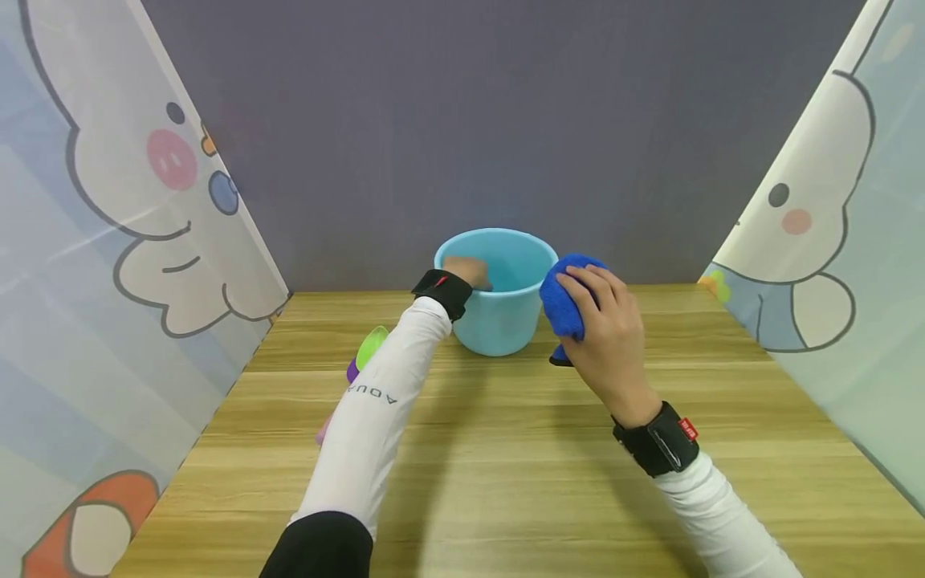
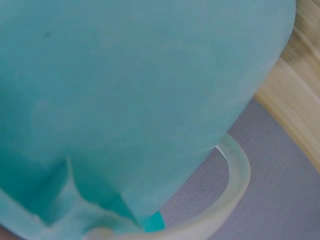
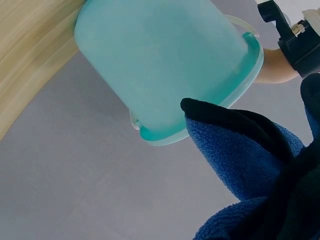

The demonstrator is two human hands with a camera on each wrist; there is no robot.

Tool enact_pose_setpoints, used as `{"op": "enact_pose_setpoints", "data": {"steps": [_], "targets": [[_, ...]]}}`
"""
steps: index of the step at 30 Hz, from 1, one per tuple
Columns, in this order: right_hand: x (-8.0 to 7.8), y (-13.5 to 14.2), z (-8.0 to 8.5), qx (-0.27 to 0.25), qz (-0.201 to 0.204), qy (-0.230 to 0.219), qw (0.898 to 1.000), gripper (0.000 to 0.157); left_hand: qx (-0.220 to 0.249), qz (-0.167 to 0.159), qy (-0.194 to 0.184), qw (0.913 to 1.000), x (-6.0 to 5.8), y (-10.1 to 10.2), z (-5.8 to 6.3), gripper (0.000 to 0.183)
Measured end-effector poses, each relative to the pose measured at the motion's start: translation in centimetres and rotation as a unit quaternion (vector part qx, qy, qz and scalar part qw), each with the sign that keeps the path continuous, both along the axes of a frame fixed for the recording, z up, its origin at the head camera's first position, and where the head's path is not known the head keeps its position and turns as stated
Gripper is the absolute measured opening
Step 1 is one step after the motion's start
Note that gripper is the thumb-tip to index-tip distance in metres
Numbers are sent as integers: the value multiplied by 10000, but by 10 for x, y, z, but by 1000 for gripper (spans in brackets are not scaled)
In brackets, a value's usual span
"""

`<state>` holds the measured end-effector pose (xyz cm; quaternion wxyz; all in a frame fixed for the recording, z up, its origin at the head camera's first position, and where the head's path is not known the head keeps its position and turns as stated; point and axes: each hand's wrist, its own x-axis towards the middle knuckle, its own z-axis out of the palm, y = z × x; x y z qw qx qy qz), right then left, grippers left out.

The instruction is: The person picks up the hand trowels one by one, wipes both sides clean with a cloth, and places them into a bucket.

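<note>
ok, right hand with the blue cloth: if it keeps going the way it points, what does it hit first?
Most likely the bucket: the right hand holds the blue cloth just beside its rim, though depth is unclear.

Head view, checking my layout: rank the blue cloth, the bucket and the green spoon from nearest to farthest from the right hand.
1. Blue cloth: gripped in the right hand.
2. Bucket: just left of it.
3. Green spoon: far left, beyond the left sleeve.
</note>
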<state>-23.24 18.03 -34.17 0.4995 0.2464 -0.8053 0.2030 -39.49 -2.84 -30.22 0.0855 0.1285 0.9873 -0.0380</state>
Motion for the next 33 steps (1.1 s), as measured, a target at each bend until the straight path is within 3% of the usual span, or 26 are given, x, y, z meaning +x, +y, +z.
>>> {"op": "enact_pose_setpoints", "data": {"steps": [7,21,27,33], "targets": [[2,-1,1,106,-31,-46,9999,62,82,-42,11,10000,0,-2,1,39],[0,-5,-1,-191,97,16,9998,64,511,-558,847,9935,15,-6,15,40],[-1,-5,-3,-166,129,9,9998,62,640,-629,1715,9811,31,-9,20,36],[-2,-5,-2,-202,111,14,9997,63,887,-652,2612,9590,50,-20,26,31]]}}
